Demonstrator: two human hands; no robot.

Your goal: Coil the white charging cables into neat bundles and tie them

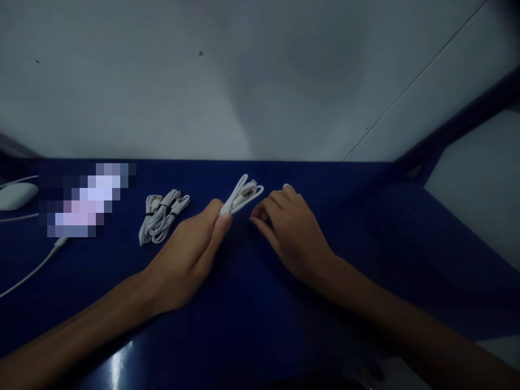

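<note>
My left hand is closed around a folded white USB cable, whose loops and a plug stick out past the thumb and forefinger. Just to the right, my right hand has its fingers curled, apart from the cable's loops. A small white spot shows at its far fingers; whether it is a held thing I cannot make out. Left of my left hand lie white cables in coiled bundles, bound with black ties, their plugs at the upper end.
A blue table spans the view and meets a pale wall at the back. At the left are a white rounded device, a pixelated patch hiding some object, and a white plugged-in cord. Blue framing stands at the right.
</note>
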